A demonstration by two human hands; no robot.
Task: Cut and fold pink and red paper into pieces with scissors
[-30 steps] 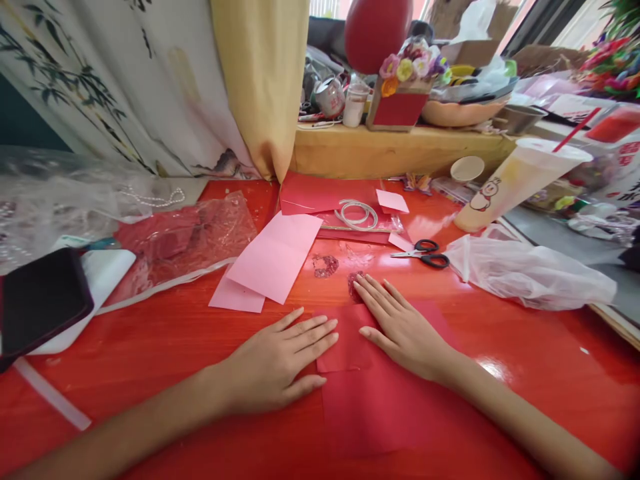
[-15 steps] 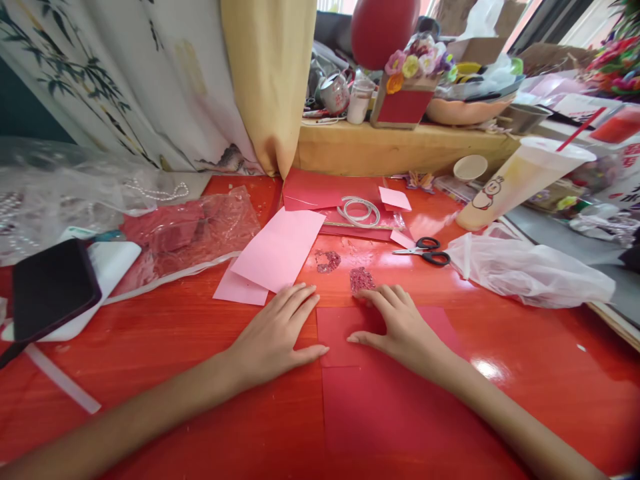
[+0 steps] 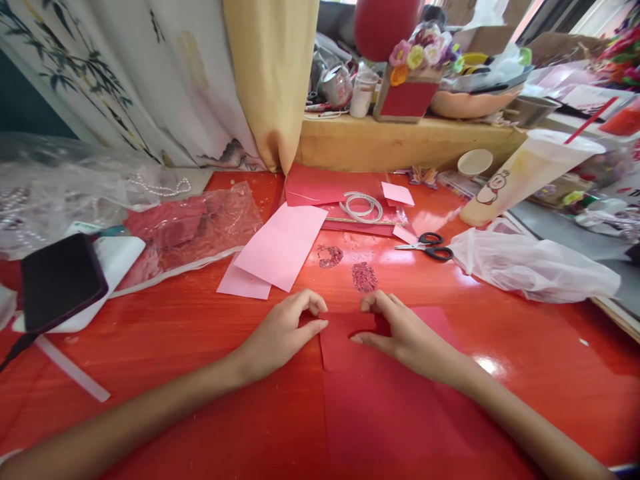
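Observation:
A red paper sheet (image 3: 395, 413) lies on the glossy red table, with a smaller red piece (image 3: 340, 343) at its top. My left hand (image 3: 287, 330) is at the left edge of the smaller piece, thumb and fingers curled but apart, holding nothing. Over the right part of that piece is my right hand (image 3: 400, 330), its fingers bent and parted from the thumb, also holding nothing. Just beyond my hands are two glittery red patches, one rounded (image 3: 365, 277) and one curved (image 3: 331, 257). Pink paper sheets (image 3: 285, 243) lie beyond my left hand.
Black-handled scissors (image 3: 430, 247) and a white plastic bag (image 3: 530, 267) lie at the right, below a tilted drink cup (image 3: 525, 177). A coil of white cord (image 3: 361, 208) rests on red packets at the back. At the left are a black phone (image 3: 63, 283) and clear plastic bags (image 3: 75, 193).
The fingers of my left hand have curled toward its thumb. My right fingers have bent and drawn back from the rounded glittery patch, which now shows whole. The view has shifted slightly.

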